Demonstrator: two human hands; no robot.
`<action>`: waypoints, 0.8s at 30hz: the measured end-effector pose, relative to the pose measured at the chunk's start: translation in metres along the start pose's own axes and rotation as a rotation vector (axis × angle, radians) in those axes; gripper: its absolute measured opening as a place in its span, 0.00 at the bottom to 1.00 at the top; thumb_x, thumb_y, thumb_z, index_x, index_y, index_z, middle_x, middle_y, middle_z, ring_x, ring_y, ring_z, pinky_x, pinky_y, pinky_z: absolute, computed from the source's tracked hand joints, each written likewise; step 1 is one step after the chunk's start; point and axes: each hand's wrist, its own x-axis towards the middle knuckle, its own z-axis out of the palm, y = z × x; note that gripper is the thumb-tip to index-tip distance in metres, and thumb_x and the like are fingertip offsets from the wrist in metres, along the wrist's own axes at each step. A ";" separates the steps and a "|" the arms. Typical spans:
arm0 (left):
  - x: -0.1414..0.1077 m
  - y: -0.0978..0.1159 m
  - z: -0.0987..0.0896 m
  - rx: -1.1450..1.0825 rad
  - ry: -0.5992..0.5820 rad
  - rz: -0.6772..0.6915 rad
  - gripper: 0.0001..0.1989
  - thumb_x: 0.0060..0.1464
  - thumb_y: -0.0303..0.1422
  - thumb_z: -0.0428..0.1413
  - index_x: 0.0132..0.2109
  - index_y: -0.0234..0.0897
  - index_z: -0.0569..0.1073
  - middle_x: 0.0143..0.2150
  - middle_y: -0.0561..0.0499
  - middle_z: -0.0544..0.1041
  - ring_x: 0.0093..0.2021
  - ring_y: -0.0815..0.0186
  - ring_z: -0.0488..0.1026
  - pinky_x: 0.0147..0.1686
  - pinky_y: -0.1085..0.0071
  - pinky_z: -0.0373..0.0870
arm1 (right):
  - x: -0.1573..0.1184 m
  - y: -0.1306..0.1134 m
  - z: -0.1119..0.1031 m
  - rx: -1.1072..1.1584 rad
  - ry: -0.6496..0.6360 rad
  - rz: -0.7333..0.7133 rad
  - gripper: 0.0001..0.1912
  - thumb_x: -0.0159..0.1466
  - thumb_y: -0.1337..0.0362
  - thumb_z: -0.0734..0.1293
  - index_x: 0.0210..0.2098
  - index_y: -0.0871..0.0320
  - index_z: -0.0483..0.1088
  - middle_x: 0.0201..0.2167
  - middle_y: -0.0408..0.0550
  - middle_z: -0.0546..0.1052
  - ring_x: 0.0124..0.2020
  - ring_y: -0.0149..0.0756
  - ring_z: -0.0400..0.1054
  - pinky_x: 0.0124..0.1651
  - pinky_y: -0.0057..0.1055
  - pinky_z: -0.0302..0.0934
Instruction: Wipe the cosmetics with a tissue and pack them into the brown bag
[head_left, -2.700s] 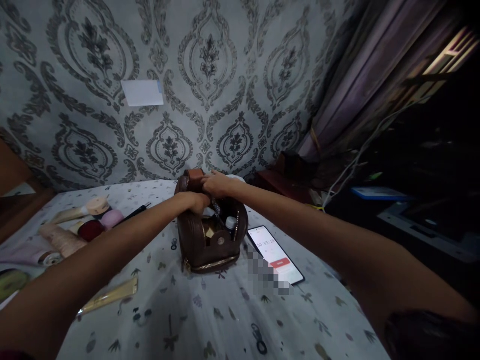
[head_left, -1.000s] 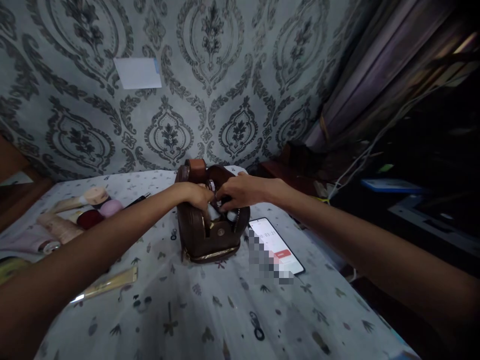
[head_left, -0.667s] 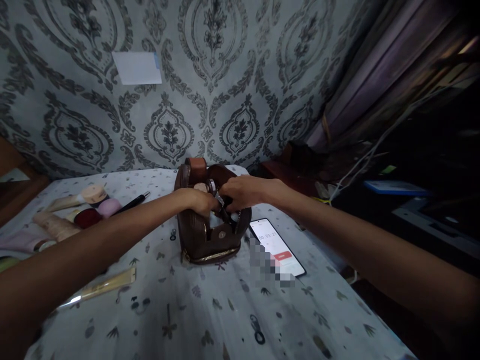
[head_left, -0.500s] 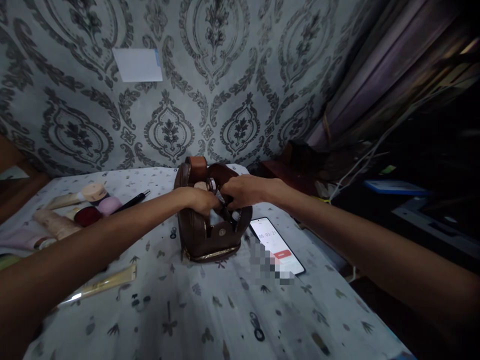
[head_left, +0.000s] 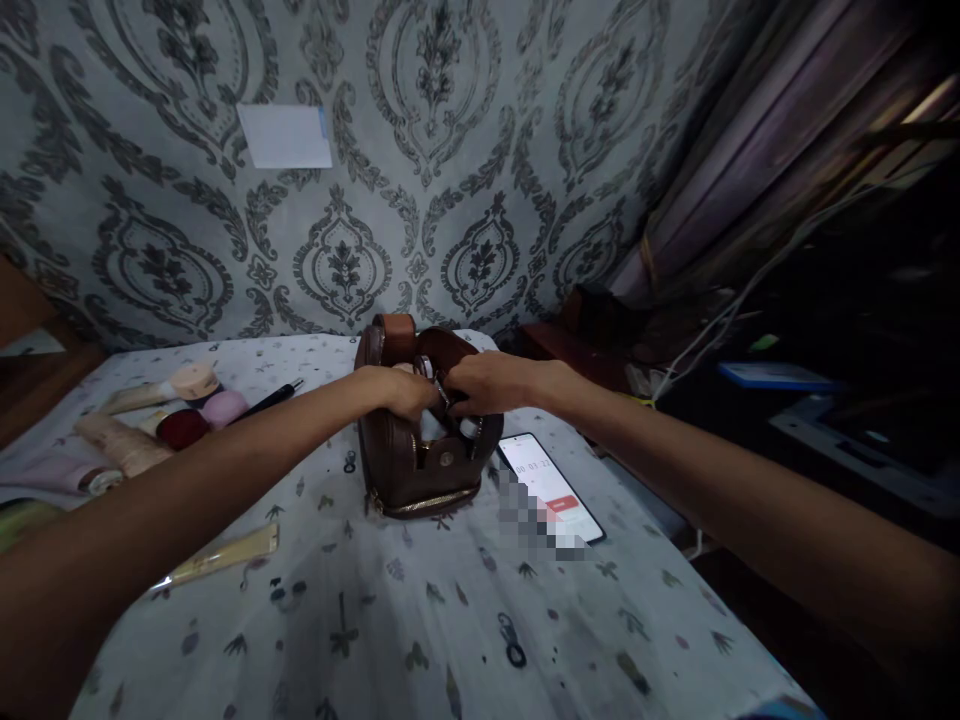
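A small brown leather bag (head_left: pixel 386 470) stands upright and open on the patterned cloth, a gold zip running round its lower front. My left hand (head_left: pixel 409 392) reaches into its mouth from the left, with closed fingers mostly hidden by the bag's front. My right hand (head_left: pixel 480 382) bends in over the right side, fingers pinched together at the bag's inside. Between the two hands is a narrow shiny piece that I cannot make out. Inside the bag, a round-topped container (head_left: pixel 424 366) and pale items show in part.
Right of the bag lies a phone (head_left: pixel 555 490) with a running timer. On the left are cosmetic tubes, a pink sponge (head_left: pixel 225 408), a black pen-like stick (head_left: pixel 274 397) and a jar (head_left: pixel 193 381). Nearer me lies a yellowish flat tube (head_left: pixel 232 555). A patterned wall (head_left: pixel 405 240) rises behind.
Both hands stay in the bag's mouth, with only slight shifts of the fingers. The left hand has moved a little, covering more of a pale item. The view has tilted slightly.
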 end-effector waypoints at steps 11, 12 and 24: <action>-0.082 0.024 -0.015 -0.159 0.564 -0.225 0.16 0.62 0.39 0.48 0.46 0.40 0.78 0.35 0.51 0.79 0.40 0.59 0.75 0.38 0.69 0.66 | -0.030 -0.004 0.013 -0.013 0.227 -0.120 0.11 0.68 0.64 0.61 0.43 0.59 0.74 0.45 0.57 0.77 0.51 0.46 0.67 0.51 0.40 0.55; -0.091 0.031 -0.007 -0.199 0.528 -0.253 0.17 0.62 0.42 0.47 0.48 0.42 0.77 0.34 0.52 0.79 0.39 0.60 0.75 0.37 0.70 0.66 | -0.032 -0.005 0.016 -0.004 0.232 -0.138 0.10 0.68 0.63 0.62 0.42 0.58 0.74 0.45 0.56 0.76 0.50 0.46 0.67 0.52 0.40 0.54; -0.094 0.077 0.121 -0.458 0.667 -0.115 0.26 0.64 0.35 0.48 0.68 0.43 0.56 0.32 0.54 0.82 0.27 0.65 0.79 0.25 0.72 0.73 | -0.027 -0.010 0.033 -0.029 0.244 -0.158 0.07 0.65 0.69 0.63 0.36 0.56 0.73 0.33 0.49 0.76 0.40 0.41 0.67 0.53 0.44 0.47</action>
